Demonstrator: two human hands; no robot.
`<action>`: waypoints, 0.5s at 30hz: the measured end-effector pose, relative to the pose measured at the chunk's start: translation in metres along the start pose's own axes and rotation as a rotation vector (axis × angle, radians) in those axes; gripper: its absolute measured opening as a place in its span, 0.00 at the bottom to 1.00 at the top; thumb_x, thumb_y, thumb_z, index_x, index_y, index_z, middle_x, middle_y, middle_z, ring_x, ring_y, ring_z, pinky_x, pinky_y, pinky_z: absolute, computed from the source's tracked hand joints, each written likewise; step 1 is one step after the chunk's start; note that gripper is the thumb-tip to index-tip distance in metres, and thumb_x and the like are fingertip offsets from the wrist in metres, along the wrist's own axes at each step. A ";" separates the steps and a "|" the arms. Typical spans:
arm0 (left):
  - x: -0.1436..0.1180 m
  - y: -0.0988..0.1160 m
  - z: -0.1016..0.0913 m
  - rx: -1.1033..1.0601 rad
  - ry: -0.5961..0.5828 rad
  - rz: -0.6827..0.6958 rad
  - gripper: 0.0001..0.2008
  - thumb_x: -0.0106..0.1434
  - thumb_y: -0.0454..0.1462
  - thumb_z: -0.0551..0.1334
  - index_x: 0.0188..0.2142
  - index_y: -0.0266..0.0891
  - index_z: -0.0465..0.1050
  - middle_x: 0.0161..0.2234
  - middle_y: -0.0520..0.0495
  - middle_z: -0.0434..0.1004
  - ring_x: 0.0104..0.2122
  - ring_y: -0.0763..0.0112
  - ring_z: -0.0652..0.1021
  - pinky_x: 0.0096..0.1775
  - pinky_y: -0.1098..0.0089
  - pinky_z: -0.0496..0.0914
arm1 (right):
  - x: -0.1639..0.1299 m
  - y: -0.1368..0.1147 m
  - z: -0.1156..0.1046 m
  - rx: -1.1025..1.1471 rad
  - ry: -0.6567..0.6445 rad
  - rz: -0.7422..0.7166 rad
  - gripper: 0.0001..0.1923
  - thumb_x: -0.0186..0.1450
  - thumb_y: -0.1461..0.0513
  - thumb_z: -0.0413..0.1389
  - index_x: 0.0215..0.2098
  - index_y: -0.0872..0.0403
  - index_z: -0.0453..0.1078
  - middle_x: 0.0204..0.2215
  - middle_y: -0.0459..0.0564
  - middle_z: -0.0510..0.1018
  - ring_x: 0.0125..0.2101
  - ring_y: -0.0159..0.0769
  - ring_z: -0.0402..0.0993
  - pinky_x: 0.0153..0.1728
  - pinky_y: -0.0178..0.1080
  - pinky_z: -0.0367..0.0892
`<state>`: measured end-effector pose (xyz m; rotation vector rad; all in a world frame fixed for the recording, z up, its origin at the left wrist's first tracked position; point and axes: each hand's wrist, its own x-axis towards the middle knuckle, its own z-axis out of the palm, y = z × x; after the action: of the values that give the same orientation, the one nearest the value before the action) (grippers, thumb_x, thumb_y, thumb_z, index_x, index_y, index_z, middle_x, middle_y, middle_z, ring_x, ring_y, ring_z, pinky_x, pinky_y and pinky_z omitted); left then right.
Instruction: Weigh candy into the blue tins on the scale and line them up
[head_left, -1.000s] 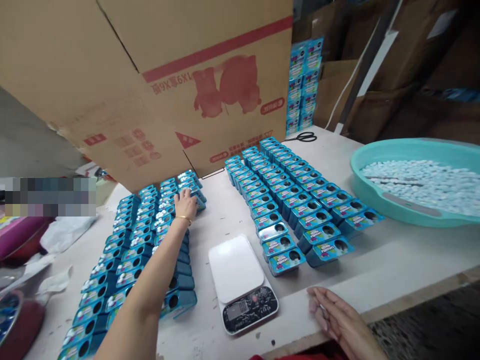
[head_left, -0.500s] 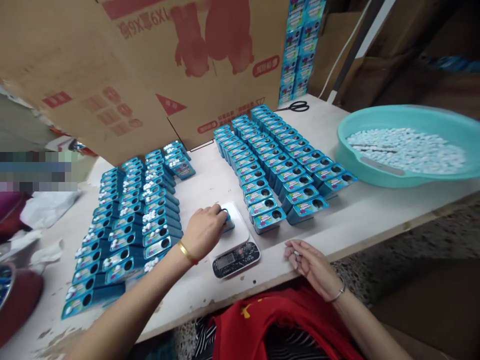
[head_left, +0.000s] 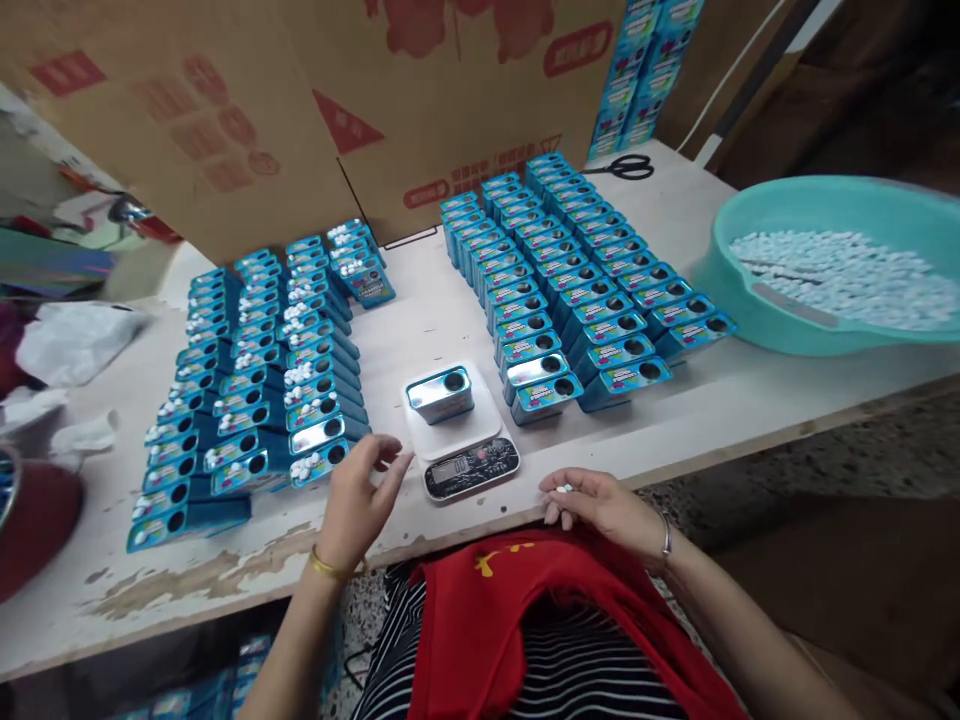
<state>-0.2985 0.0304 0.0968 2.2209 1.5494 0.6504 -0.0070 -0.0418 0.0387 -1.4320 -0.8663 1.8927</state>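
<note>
A blue candy tin (head_left: 441,392) with a round dark opening in its lid stands on the white platform of a digital kitchen scale (head_left: 480,465). My left hand (head_left: 361,500) is just left of the scale, thumb and fingers apart with nothing in them. At the table's front edge, my right hand (head_left: 604,508) is curled around a few small white candies (head_left: 564,489). Left of my left hand stand rows of blue tins (head_left: 255,412), many with white candies on their lids. More rows of tins (head_left: 559,290), with no candies seen on top, stand right of the scale.
A turquoise basin (head_left: 795,318) of white candies sits at the right. Behind the tins rises a large cardboard box (head_left: 247,110), with black scissors (head_left: 630,167) at its right end. A red bucket (head_left: 45,515) and crumpled white plastic (head_left: 75,340) are at the left.
My left hand has let go of the tin on the scale and drawn back to the left. My right hand stays curled by the table edge. The whole view has shifted somewhat.
</note>
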 end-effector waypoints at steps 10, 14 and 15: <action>-0.054 -0.046 0.058 -0.105 0.030 -0.123 0.07 0.65 0.40 0.55 0.35 0.38 0.66 0.31 0.49 0.70 0.32 0.71 0.72 0.35 0.70 0.68 | 0.026 -0.113 0.044 -0.627 0.169 -0.550 0.14 0.66 0.54 0.50 0.29 0.55 0.65 0.19 0.43 0.70 0.19 0.26 0.64 0.25 0.33 0.59; -0.057 -0.050 0.067 -0.121 0.094 -0.111 0.06 0.64 0.39 0.55 0.35 0.39 0.66 0.32 0.48 0.70 0.33 0.71 0.72 0.35 0.70 0.68 | 0.056 -0.147 0.060 -0.964 0.259 -0.711 0.10 0.65 0.59 0.53 0.29 0.55 0.68 0.20 0.44 0.69 0.24 0.29 0.64 0.29 0.34 0.55; -0.056 -0.051 0.069 -0.121 0.109 -0.109 0.06 0.64 0.39 0.55 0.35 0.39 0.66 0.31 0.48 0.70 0.33 0.71 0.72 0.35 0.70 0.68 | 0.063 -0.151 0.064 -1.005 0.260 -0.702 0.10 0.65 0.59 0.53 0.29 0.55 0.69 0.20 0.44 0.70 0.24 0.29 0.64 0.29 0.33 0.55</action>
<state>-0.3170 -0.0070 0.0030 2.0279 1.6255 0.8213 -0.0714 0.0896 0.1350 -1.5109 -2.0023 0.7007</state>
